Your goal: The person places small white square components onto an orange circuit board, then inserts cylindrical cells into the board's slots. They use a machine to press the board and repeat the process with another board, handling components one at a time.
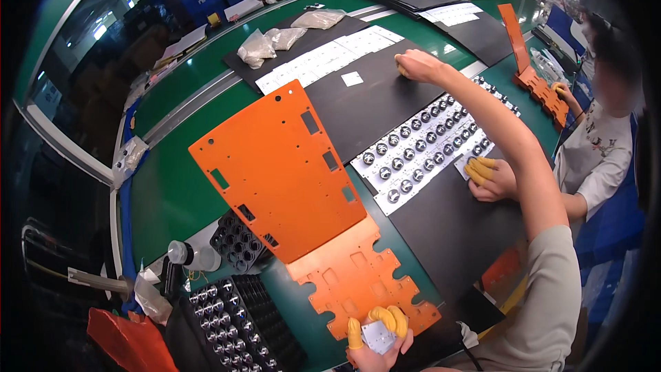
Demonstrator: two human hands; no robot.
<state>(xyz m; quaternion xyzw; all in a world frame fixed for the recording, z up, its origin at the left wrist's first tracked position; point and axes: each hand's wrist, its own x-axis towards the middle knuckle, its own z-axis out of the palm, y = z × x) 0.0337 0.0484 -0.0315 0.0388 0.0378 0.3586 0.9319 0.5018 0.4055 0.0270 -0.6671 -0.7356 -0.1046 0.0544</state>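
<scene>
My left hand, with yellow finger cots, grips a small white square plate with little holes. It is over the near end of a flat orange jig with cut-outs and scalloped edges. An orange panel with rectangular slots stands raised at the jig's far end. My right arm stretches far across the bench. My right hand is closed at its end, above a black sheet; whatever its fingertips may pinch is hidden. White boards bearing rows of round black-and-silver parts lie under and beside my forearm.
A co-worker's hand holds a white plate beside the boards; their other hand is at another orange jig. Near left stand a black tray with round parts, a clear bottle and black cups. Plastic bags lie farther back.
</scene>
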